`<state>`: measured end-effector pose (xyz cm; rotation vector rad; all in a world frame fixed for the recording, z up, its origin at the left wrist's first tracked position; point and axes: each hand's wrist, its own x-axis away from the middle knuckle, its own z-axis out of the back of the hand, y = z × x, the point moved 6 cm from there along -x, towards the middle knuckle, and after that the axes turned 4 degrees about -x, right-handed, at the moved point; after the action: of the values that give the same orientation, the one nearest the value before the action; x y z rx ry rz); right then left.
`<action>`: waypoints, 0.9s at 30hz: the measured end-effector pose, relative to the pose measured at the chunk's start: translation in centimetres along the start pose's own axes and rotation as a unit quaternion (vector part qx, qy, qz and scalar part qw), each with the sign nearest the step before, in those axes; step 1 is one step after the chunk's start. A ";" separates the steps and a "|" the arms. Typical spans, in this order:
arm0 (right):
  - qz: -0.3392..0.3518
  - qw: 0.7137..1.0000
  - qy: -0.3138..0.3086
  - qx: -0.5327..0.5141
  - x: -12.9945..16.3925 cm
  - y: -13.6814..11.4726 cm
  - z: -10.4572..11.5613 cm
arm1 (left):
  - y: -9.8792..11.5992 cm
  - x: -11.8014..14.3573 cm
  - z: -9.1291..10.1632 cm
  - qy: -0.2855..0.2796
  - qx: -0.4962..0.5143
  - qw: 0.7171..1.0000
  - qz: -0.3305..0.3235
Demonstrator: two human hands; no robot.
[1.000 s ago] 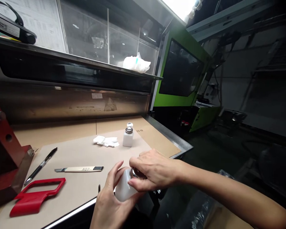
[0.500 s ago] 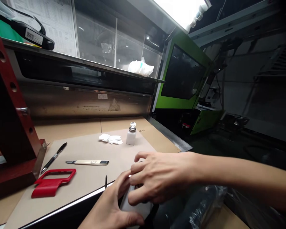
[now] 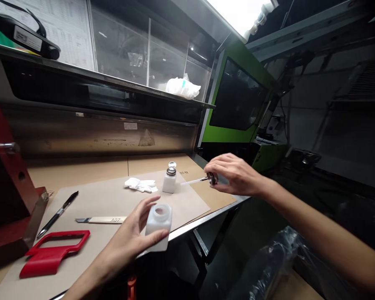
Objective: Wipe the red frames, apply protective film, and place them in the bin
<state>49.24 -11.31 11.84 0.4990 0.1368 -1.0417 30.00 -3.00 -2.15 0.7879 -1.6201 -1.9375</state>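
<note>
My left hand [image 3: 135, 233] grips a white plastic bottle [image 3: 157, 235] whose round mouth is uncovered, held over the table's front edge. Off to the right and higher, my right hand [image 3: 234, 175] pinches a metal pump top [image 3: 211, 178]; its thin pale tube points left. Behind the bottle, a smaller-looking white pump bottle [image 3: 169, 183] with its metal top on stands upright on the paper. Left of that lies a crumpled white tissue [image 3: 140, 185]. A craft knife [image 3: 101, 220] marked A07 lies beside my left hand, partly hidden by it.
On the left are a black pen [image 3: 57, 214], a red plastic part [image 3: 54, 254] and a dark red metal frame [image 3: 6, 166]. A shelf [image 3: 112, 81] runs above the table and carries a white plastic bundle [image 3: 183, 88]. Clear plastic film [image 3: 275, 258] lies low on the right.
The pump top has come off the bottle; my right hand has carried it up and to the right. My left hand and the bottle have shifted left and up, tipping the bottle's mouth into view.
</note>
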 end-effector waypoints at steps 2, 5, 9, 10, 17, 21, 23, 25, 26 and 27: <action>-0.120 0.989 -0.065 -0.050 1.8 2.4 -4.7 | 0.0 -1.8 0.7 0.026 -0.056 0.998 -0.015; -0.184 0.968 -0.129 -0.114 3.2 3.3 -11.3 | -1.0 -4.3 1.1 0.036 -0.124 0.991 -0.027; -0.179 0.957 -0.151 -0.171 2.5 3.4 -16.2 | -3.0 -5.8 1.2 0.022 -0.167 0.985 -0.020; -0.174 0.955 -0.155 -0.186 2.2 3.6 -16.9 | -3.4 -5.8 1.4 0.023 -0.173 0.984 -0.020; -0.147 0.940 -0.135 -0.275 1.3 5.1 -18.0 | -4.8 -5.5 1.5 0.012 -0.182 0.983 -0.006; -0.159 0.942 -0.065 -0.289 0.6 6.0 -17.0 | -4.3 -5.3 1.7 0.026 -0.172 0.985 0.018; -0.175 0.942 -0.021 -0.286 -0.4 6.5 -16.4 | -3.5 -5.5 2.2 0.044 -0.156 0.986 0.039; -0.202 0.939 0.013 -0.277 -1.7 6.8 -15.7 | -2.4 -6.2 2.9 0.068 -0.148 0.985 0.050; -0.215 0.938 0.027 -0.270 -2.4 6.9 -15.4 | -1.9 -6.9 3.3 0.086 -0.147 0.984 0.049; -0.224 0.939 0.037 -0.257 -3.3 6.9 -15.0 | -1.5 -7.7 3.8 0.102 -0.150 0.983 0.043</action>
<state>55.32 0.95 2.05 0.0237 0.5966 -1.3728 32.86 5.26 -2.26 0.7510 -1.1883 -1.9103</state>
